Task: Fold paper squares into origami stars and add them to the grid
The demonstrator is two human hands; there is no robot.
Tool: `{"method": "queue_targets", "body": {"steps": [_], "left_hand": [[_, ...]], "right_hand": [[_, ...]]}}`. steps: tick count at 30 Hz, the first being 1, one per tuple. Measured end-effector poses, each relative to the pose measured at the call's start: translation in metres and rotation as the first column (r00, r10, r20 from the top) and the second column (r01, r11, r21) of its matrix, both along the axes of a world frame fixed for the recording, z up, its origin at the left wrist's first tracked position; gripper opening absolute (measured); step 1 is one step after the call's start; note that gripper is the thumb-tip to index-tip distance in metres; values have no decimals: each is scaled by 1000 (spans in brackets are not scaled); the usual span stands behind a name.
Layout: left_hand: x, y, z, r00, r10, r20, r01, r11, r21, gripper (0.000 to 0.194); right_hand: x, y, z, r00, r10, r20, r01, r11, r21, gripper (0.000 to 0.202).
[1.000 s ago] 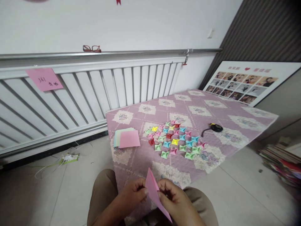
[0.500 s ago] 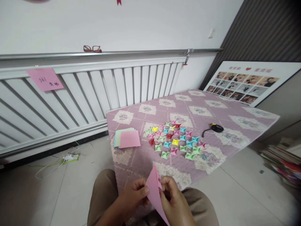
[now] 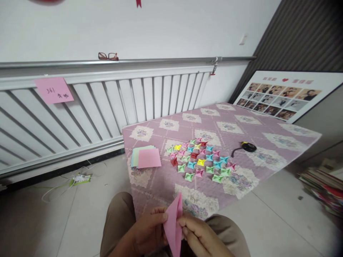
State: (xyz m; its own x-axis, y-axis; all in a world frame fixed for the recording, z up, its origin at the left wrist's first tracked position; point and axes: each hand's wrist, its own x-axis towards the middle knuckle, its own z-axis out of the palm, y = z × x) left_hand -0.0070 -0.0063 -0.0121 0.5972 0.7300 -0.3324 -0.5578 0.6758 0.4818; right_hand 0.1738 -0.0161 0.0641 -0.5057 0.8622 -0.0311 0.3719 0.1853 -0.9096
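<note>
The folded pink paper [image 3: 170,225] has turned straighter, and its layers gape wider. It is up between the knees [image 3: 118,208], by the near edge of the flowery tablecloth [image 3: 150,192]. The left hand [image 3: 150,227] pinches one side; the right hand [image 3: 199,232] pinches the other edge. This looks like folding; next, the edges probably need gentle lining up.

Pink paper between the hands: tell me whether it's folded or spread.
Folded, but not pressed flat: the pink paper shows two layers with a gap between, left hand and right hand at its sides.
</note>
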Motion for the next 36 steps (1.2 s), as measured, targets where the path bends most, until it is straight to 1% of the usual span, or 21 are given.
{"method": "queue_targets", "body": {"steps": [2,5,9,13,15,16,18,19,21,22,23,24,25,26,28,30,32,34,36], "left_hand": [[-1,-1,-1,999,-27,29,26,1000,6,30],[0,-3,-5,999,-46,23,46,999,5,29],[4,-5,-6,997,-67,-41,67,998,2,26],[10,-5,7,990,-18,-142,23,999,32,24],[11,-3,14,966,20,-257,8,994,108,25],[10,-2,16,943,46,-329,17,982,186,26],[8,-1,17,862,146,-485,50,929,368,30],[6,-1,16,801,222,-556,74,885,460,34],[1,-2,17,673,375,-637,154,772,617,41],[-1,-2,19,627,437,-645,213,700,682,44],[-3,-2,23,613,471,-635,283,619,733,46],[-5,-2,29,621,476,-623,351,543,763,47],[-6,-2,36,634,469,-615,407,474,781,45],[-6,-2,44,643,455,-616,454,422,785,42],[-6,-1,58,652,413,-636,513,378,771,41],[-6,-1,66,661,384,-645,534,363,764,41],[-6,-1,68,665,376,-646,541,354,763,41],[-6,-1,65,655,391,-647,554,334,763,40],[-8,-1,61,638,424,-643,579,287,763,38]], "right_hand": [[0,1,-1,999,39,-6,-39,999,27,26],[-2,4,-6,996,90,-7,-89,993,80,30],[-7,8,-6,991,133,28,-136,982,131,23],[-7,8,-4,990,127,68,-136,979,150,15],[-6,7,-7,989,108,102,-123,980,156,13],[-5,7,-9,988,101,119,-120,980,159,12],[-3,7,-13,985,100,141,-123,979,163,10],[-3,7,-13,984,105,146,-128,979,159,9],[-2,7,-11,982,125,143,-146,979,143,9],[-2,8,-9,981,136,139,-155,979,133,9],[-3,8,-6,980,149,131,-165,979,121,10],[-3,8,-3,980,163,118,-176,978,111,11],[-3,8,0,979,175,100,-186,977,105,12],[-4,8,2,979,188,80,-195,976,97,13],[-3,8,5,978,204,43,-207,975,81,13],[-2,7,5,980,196,36,-198,978,69,11],[0,7,4,982,186,33,-188,980,58,10],[1,7,4,983,184,19,-184,982,47,10],[2,7,4,980,196,-8,-196,980,28,10]]}}
